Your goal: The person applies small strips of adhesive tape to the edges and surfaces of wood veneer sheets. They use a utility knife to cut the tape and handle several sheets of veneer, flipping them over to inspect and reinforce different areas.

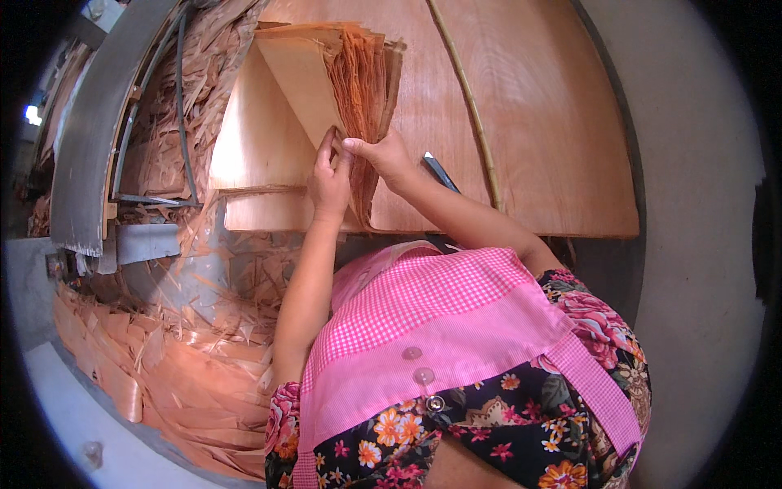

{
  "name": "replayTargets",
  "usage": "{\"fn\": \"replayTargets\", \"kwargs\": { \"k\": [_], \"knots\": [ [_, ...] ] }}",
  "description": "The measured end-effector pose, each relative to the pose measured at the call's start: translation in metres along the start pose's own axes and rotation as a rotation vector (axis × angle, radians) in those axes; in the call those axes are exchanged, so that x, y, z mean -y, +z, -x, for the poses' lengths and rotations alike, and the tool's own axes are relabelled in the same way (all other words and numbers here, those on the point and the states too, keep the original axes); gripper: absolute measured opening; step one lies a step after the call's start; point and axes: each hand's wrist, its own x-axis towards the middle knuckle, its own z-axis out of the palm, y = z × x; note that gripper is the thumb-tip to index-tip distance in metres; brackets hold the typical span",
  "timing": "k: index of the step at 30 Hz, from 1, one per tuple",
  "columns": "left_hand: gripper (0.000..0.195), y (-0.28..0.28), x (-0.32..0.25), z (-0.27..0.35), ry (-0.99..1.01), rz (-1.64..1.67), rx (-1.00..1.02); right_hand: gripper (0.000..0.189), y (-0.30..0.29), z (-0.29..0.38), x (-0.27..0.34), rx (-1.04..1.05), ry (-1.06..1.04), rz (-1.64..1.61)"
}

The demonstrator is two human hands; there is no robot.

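Note:
A thick bundle of thin wood veneer sheets (357, 85) stands tilted between my hands, its ragged orange-brown edges fanned out at the top. My left hand (331, 183) grips the near left side of the bundle, fingertips against the pale front sheet (305, 85). From the right, my right hand (386, 158) clasps the bundle, with its thumb over the front near my left fingertips and its other fingers hidden behind. Beneath lies a broad stack of veneer panels (550, 134). A dark-handled cutting tool (441, 172) rests on it, right of my right hand and partly behind my forearm.
A thin bamboo stick (467, 91) lies lengthwise on the panels. To the left is a metal frame (183, 110) beside a dark upright board (91, 134). Veneer scraps (183, 379) cover the floor at left. Bare floor (696, 183) shows along the right.

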Motion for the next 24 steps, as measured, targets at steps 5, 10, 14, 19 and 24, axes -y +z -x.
{"fn": "replayTargets", "kwargs": {
  "k": [5,10,14,19,24],
  "knots": [
    [0.05,0.001,0.003,0.003,-0.043,0.025,-0.093,0.025,-0.01,-0.005,-0.015,-0.05,0.103,-0.022],
    [0.056,-0.004,-0.002,0.004,-0.148,-0.157,-0.091,0.022,-0.002,-0.004,-0.021,-0.066,0.127,-0.096],
    [0.058,-0.009,0.012,0.003,-0.117,-0.145,-0.14,0.023,0.007,0.001,-0.023,-0.041,0.22,-0.179],
    [0.052,-0.019,-0.009,0.003,-0.225,-0.099,-0.08,0.027,0.013,0.0,-0.025,-0.047,0.204,-0.159],
    [0.037,-0.022,-0.022,0.013,-0.114,-0.225,-0.202,0.026,0.014,0.003,-0.017,-0.062,0.231,-0.187]
  ]
}}
